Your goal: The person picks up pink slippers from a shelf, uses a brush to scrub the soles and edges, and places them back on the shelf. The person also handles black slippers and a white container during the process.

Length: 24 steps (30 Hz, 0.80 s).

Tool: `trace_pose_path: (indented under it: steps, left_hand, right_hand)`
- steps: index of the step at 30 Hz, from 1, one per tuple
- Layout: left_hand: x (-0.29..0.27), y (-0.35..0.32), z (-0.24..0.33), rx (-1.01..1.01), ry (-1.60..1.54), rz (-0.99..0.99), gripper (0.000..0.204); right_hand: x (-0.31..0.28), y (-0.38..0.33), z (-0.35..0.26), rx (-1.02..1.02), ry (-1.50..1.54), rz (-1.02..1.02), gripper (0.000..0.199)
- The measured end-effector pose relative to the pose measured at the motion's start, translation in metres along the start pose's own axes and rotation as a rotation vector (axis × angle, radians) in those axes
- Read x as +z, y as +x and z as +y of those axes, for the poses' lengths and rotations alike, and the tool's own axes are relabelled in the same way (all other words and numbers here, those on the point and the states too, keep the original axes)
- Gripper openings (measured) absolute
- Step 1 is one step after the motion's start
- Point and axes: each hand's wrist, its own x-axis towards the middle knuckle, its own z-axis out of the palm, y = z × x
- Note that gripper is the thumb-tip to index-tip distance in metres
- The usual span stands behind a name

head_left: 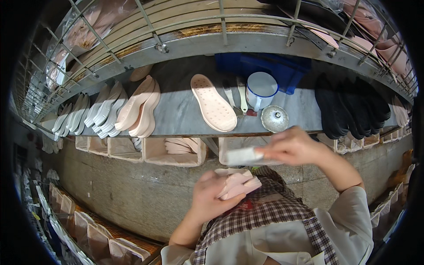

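In front of my apron, my left hand (pixel 210 195) is wrapped round pale pink shoe soles (pixel 240 183), gripped in a small bundle. My right hand (pixel 293 146) pinches a flat white piece (pixel 244 155), blurred by motion, so its kind is unclear. It hangs just above the bundle, apart from it. On the grey bench ahead lies one pink shoe sole (pixel 213 102), its dimpled face up. Right of that lie two brushes (pixel 242 95), beside a white enamel mug (pixel 262 90) with a blue rim. A round lid with a knob (pixel 274 119) sits near the bench's front edge.
White soles (pixel 106 110) and pink soles (pixel 140 106) stand in rows at the bench's left, black soles (pixel 349 106) at its right. A blue crate (pixel 265 64) is behind the mug. Lined bins (pixel 172 152) stand below the bench. A wire rack (pixel 223 22) overhangs the back.
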Motion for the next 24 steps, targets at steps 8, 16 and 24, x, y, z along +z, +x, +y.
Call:
trace_pose_path:
  steps: [8, 16, 24]
  left_hand:
    - [-0.004, -0.003, 0.003, -0.174, 0.054, -0.013, 0.04]
    - [0.01, 0.003, 0.008, -0.217, 0.141, 0.031, 0.034]
    - [0.026, 0.005, 0.004, -0.198, 0.198, 0.091, 0.032]
  right_hand:
    - [-0.004, -0.017, -0.019, -0.093, -0.05, 0.131, 0.031]
    - [0.021, -0.011, -0.045, -0.017, -0.219, 0.248, 0.036]
    - [0.026, -0.013, -0.054, 0.084, -0.15, 0.256, 0.035]
